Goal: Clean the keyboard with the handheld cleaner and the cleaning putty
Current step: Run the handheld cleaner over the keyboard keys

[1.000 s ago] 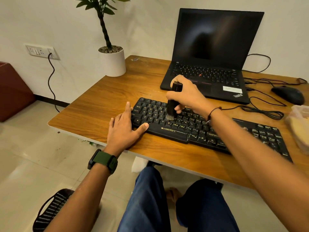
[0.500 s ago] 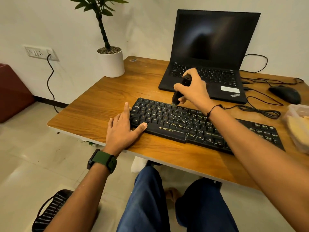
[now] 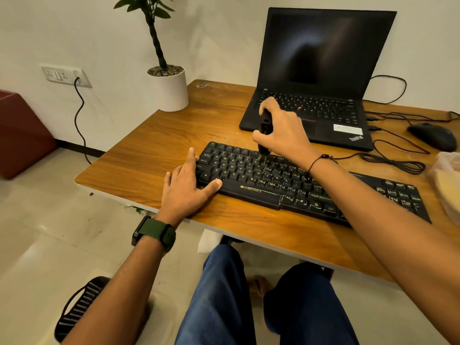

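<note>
A black keyboard [image 3: 261, 180] with yellow legends lies across the wooden desk [image 3: 154, 145]. My right hand [image 3: 283, 130] grips a black handheld cleaner [image 3: 264, 135] held upright, its brush tip touching the keys near the keyboard's upper rows. Most of the cleaner's body is hidden by my fingers. My left hand [image 3: 185, 189] lies flat on the desk at the keyboard's left end, fingers spread, thumb resting on the front edge. At the far right a clear plastic bag [image 3: 448, 180] with something yellowish inside is partly cut off.
An open black laptop [image 3: 321, 78] stands behind the keyboard. A black mouse [image 3: 434, 136] and loose cables [image 3: 393, 163] lie at the right. A white plant pot [image 3: 170, 92] sits at the desk's back left corner. My knees are under the front edge.
My right hand carried the cleaner from the keyboard's middle rows back toward the top rows, then set the brush down there again. My left hand stayed put.
</note>
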